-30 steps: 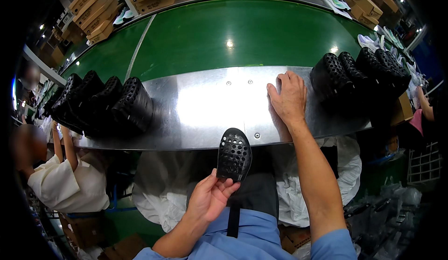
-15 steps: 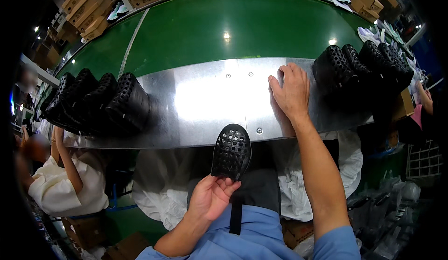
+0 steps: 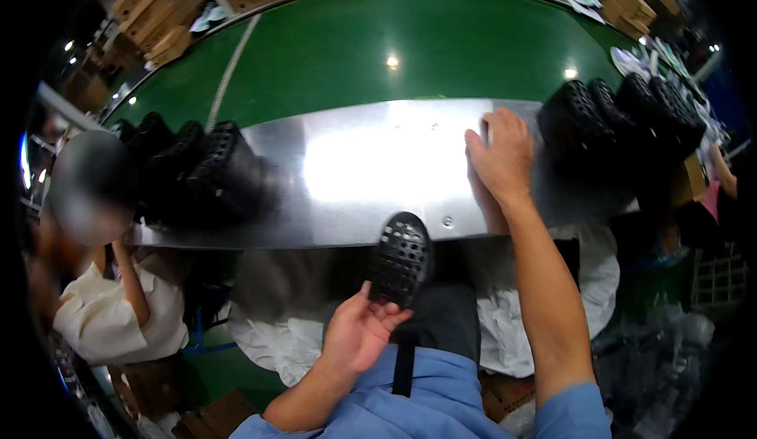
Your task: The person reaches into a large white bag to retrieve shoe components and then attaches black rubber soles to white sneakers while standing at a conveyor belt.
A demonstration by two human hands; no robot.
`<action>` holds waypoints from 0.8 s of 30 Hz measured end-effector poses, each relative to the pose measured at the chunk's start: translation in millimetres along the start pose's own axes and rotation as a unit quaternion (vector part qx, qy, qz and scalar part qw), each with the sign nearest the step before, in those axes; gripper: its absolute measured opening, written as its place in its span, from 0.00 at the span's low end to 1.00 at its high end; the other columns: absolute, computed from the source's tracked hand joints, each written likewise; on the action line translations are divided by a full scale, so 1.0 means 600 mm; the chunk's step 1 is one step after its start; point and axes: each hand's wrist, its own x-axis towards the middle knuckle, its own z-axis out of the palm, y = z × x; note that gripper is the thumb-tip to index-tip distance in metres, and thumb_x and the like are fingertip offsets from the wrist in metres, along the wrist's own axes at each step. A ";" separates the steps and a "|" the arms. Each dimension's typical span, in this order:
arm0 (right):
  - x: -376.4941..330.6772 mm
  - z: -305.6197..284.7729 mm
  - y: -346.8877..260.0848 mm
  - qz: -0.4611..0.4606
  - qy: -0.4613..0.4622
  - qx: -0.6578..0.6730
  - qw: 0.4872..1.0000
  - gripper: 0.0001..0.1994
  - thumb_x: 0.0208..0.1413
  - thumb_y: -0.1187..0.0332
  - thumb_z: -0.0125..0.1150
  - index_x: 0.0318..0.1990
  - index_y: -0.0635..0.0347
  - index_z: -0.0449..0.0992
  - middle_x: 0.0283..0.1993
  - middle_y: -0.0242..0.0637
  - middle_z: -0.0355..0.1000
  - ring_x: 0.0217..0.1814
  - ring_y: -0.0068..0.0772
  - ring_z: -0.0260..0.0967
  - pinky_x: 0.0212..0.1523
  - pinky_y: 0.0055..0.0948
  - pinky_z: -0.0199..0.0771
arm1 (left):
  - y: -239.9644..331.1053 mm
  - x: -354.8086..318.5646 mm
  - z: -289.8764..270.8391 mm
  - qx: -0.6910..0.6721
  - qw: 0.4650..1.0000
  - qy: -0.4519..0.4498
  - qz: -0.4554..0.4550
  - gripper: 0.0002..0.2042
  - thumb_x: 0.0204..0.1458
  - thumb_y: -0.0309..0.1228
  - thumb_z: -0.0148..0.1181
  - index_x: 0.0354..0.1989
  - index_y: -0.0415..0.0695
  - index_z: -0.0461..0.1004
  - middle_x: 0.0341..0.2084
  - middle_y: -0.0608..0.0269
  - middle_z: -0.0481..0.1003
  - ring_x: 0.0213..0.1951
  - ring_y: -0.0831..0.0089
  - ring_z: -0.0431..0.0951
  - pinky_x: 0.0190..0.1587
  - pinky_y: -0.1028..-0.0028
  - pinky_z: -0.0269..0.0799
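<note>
A black clog (image 3: 402,259), its upper pierced with many round holes, is held toe up in front of my waist. My left hand (image 3: 359,332) pinches its lower end between thumb and fingers, with the palm turned up. The toe overlaps the near edge of the metal table (image 3: 288,222). Further off, my right hand (image 3: 505,154) rests on the metal surface with thumb and fingers apart, holding nothing. Beside it on the right stands a group of black clogs (image 3: 579,120), and at the left end is another group of black clogs (image 3: 223,167).
Beyond the metal strip runs a green conveyor belt (image 3: 331,53). Cardboard boxes (image 3: 158,9) are stacked at the far left, with pale sneakers (image 3: 631,62) at the right. A person in a white top (image 3: 118,309) sits close on my left. White plastic sheeting (image 3: 516,321) hangs below the edge.
The clog in my left hand has turned slightly, and its toe now leans a little more to the right. The person on the left has leaned further into view. My right hand stays on the table.
</note>
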 end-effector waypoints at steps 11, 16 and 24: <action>-0.005 -0.006 0.008 0.013 -0.004 0.007 1.000 0.22 0.57 0.59 0.68 0.54 0.64 0.79 0.67 0.47 0.68 0.73 0.52 0.59 0.73 0.49 0.56 | 0.217 -0.092 0.197 0.663 0.222 0.164 0.696 0.16 0.53 0.24 0.73 0.49 0.34 0.81 0.38 0.51 0.77 0.35 0.59 0.78 0.36 0.66 0.75; -0.002 -0.012 0.008 0.015 -0.014 0.015 1.000 0.21 0.58 0.59 0.68 0.53 0.65 0.79 0.67 0.48 0.68 0.73 0.52 0.59 0.73 0.50 0.56 | 0.308 -0.058 0.217 0.690 0.189 0.220 0.664 0.13 0.53 0.25 0.72 0.46 0.37 0.81 0.37 0.53 0.77 0.38 0.55 0.80 0.41 0.62 0.76; -0.005 -0.009 0.008 0.011 -0.006 0.009 1.000 0.21 0.58 0.61 0.68 0.53 0.65 0.79 0.67 0.49 0.68 0.74 0.52 0.59 0.74 0.50 0.55 | 0.339 -0.018 0.190 0.720 0.111 0.246 0.639 0.13 0.52 0.32 0.74 0.45 0.45 0.83 0.35 0.60 0.76 0.39 0.59 0.77 0.41 0.62 0.76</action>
